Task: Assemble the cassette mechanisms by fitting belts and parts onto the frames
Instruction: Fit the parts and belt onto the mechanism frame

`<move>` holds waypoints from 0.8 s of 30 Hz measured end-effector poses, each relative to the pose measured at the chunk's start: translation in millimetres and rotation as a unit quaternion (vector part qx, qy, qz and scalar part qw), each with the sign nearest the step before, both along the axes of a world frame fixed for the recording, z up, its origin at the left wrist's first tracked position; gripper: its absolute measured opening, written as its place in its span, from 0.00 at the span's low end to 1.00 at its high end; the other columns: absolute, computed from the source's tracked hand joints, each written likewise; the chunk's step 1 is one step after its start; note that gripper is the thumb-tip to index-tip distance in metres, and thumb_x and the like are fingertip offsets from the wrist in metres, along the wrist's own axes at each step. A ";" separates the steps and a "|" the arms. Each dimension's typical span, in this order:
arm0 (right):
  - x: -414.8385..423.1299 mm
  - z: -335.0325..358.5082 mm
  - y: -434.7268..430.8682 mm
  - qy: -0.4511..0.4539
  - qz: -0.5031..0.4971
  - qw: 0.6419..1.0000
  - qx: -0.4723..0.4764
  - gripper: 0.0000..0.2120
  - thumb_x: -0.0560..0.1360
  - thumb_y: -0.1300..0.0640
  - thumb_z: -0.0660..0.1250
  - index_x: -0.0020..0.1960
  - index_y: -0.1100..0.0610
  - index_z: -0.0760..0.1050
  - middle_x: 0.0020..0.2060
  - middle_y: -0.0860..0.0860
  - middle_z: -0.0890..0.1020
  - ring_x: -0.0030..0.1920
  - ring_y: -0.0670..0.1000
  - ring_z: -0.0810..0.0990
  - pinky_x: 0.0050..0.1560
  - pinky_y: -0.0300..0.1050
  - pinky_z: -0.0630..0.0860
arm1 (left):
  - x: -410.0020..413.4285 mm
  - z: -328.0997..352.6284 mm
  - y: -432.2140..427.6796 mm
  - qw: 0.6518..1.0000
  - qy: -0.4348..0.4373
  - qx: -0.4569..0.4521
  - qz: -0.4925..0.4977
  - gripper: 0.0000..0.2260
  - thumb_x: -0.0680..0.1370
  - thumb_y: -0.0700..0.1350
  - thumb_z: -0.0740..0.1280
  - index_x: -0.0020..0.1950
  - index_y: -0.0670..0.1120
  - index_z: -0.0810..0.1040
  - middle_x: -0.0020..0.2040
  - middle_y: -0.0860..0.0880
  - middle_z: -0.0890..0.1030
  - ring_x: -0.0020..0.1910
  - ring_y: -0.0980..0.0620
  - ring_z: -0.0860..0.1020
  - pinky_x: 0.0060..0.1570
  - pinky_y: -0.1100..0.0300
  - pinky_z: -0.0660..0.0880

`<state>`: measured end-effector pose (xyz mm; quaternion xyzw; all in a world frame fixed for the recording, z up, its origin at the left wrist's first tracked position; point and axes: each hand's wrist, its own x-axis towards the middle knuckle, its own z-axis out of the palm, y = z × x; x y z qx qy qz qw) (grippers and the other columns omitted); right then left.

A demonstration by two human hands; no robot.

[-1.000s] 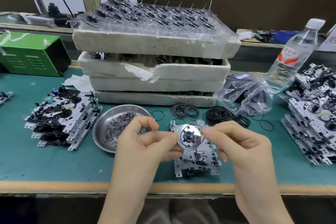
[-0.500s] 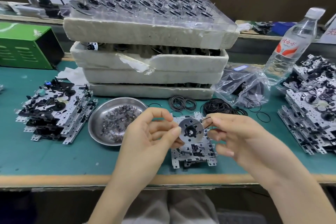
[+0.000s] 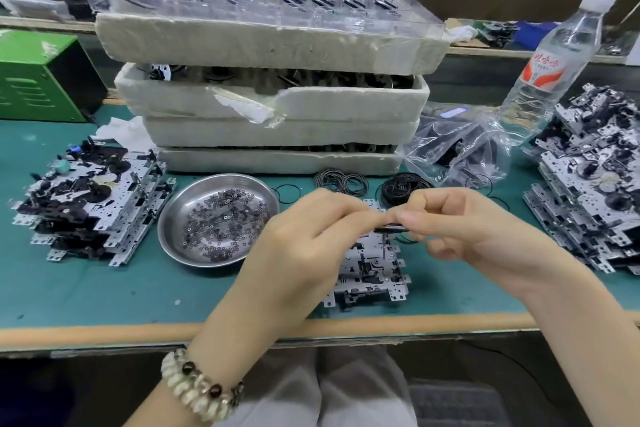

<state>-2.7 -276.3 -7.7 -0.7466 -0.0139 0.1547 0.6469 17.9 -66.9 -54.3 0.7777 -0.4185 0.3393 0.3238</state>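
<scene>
Metal flywheel (image 3: 390, 227): centre of the picture, seen edge-on as a thin dark strip running left to right, held between both hands.
Left hand (image 3: 311, 236): fingers curled, fingertips pinching the disc's left rim.
Right hand (image 3: 460, 222): thumb and forefinger pinching the right rim, other fingers curled underneath.
Belt (image 3: 403, 240): a thin black loop seems to hang below the right fingertips; whether it sits round the disc cannot be told.
Chassis frame (image 3: 372, 270): flat on the green mat (image 3: 104, 288), directly below the disc, its left part hidden by the left hand.
Key relation: the disc is level above the chassis frame and both hands touch it, so fitting it probably means lowering it straight down.
</scene>
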 end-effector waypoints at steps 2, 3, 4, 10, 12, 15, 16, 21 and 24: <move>0.9 -4.2 -3.3 -0.012 0.002 1.000 -0.015 0.16 0.66 0.52 0.79 0.32 0.51 0.72 0.43 0.67 0.78 0.28 0.42 0.67 0.29 0.34 0.58 | 4.3 -0.8 -1.0 0.999 -0.034 0.030 0.004 0.12 0.81 0.31 0.63 0.54 0.40 0.85 0.45 0.45 0.84 0.43 0.43 0.80 0.34 0.51 0.77; 1.5 -7.6 -4.6 -0.019 -0.003 1.000 -0.024 0.16 0.66 0.53 0.80 0.32 0.50 0.72 0.46 0.64 0.82 0.29 0.41 0.69 0.29 0.34 0.60 | 6.6 -0.8 -1.4 0.998 -0.050 0.044 0.008 0.12 0.82 0.32 0.62 0.54 0.40 0.86 0.44 0.46 0.84 0.42 0.43 0.79 0.31 0.52 0.76; 2.3 -11.4 -5.7 -0.026 -0.009 0.999 -0.032 0.16 0.65 0.54 0.80 0.32 0.50 0.72 0.47 0.60 0.85 0.30 0.40 0.71 0.29 0.33 0.61 | 8.6 -0.9 -1.8 0.996 -0.067 0.057 0.011 0.13 0.82 0.33 0.61 0.53 0.41 0.86 0.44 0.47 0.84 0.41 0.44 0.78 0.30 0.53 0.76; 5.5 -27.9 -7.3 -0.053 -0.025 0.998 -0.008 0.14 0.66 0.54 0.77 0.32 0.49 0.71 0.46 0.54 0.86 0.30 0.39 0.72 0.27 0.31 0.63 | 13.5 -7.0 -4.3 0.988 -0.104 0.110 0.023 0.09 0.80 0.33 0.67 0.50 0.42 0.86 0.43 0.47 0.84 0.39 0.44 0.78 0.29 0.54 0.75; 6.0 -30.5 -7.8 -0.061 -0.026 0.998 0.004 0.13 0.66 0.54 0.75 0.32 0.50 0.71 0.47 0.55 0.86 0.30 0.39 0.73 0.28 0.31 0.64 | 14.0 -8.0 -5.1 0.988 -0.106 0.113 0.028 0.09 0.81 0.34 0.66 0.50 0.42 0.86 0.43 0.48 0.84 0.38 0.45 0.78 0.29 0.54 0.75; 5.6 -32.4 -8.3 -0.072 -0.026 0.997 0.014 0.13 0.66 0.55 0.75 0.32 0.51 0.71 0.46 0.56 0.86 0.30 0.39 0.75 0.28 0.29 0.66 | 13.4 -8.6 -6.0 0.988 -0.107 0.108 0.034 0.11 0.82 0.34 0.64 0.50 0.42 0.86 0.43 0.47 0.84 0.38 0.44 0.78 0.29 0.54 0.75; 5.3 -33.1 -8.5 -0.077 -0.023 0.997 0.017 0.12 0.66 0.56 0.75 0.33 0.52 0.71 0.46 0.57 0.86 0.30 0.39 0.76 0.29 0.28 0.67 | 13.0 -8.8 -6.2 0.988 -0.106 0.104 0.036 0.12 0.83 0.35 0.63 0.50 0.42 0.86 0.43 0.47 0.84 0.38 0.44 0.78 0.30 0.54 0.75; 5.4 -34.7 -7.5 -0.107 -0.021 0.994 0.008 0.12 0.67 0.60 0.73 0.35 0.58 0.69 0.45 0.57 0.86 0.35 0.42 0.80 0.37 0.29 0.72 | 13.1 -10.6 -6.8 0.987 -0.120 0.094 0.040 0.13 0.83 0.35 0.62 0.49 0.41 0.86 0.43 0.47 0.84 0.38 0.44 0.78 0.29 0.53 0.75; 4.7 -34.5 -9.4 -0.119 -0.011 0.992 -0.029 0.15 0.68 0.56 0.76 0.35 0.56 0.69 0.46 0.55 0.86 0.43 0.50 0.80 0.50 0.44 0.75 | 15.0 -11.1 -5.4 0.992 -0.096 0.083 0.023 0.10 0.83 0.38 0.65 0.49 0.42 0.86 0.44 0.48 0.84 0.39 0.44 0.78 0.31 0.53 0.75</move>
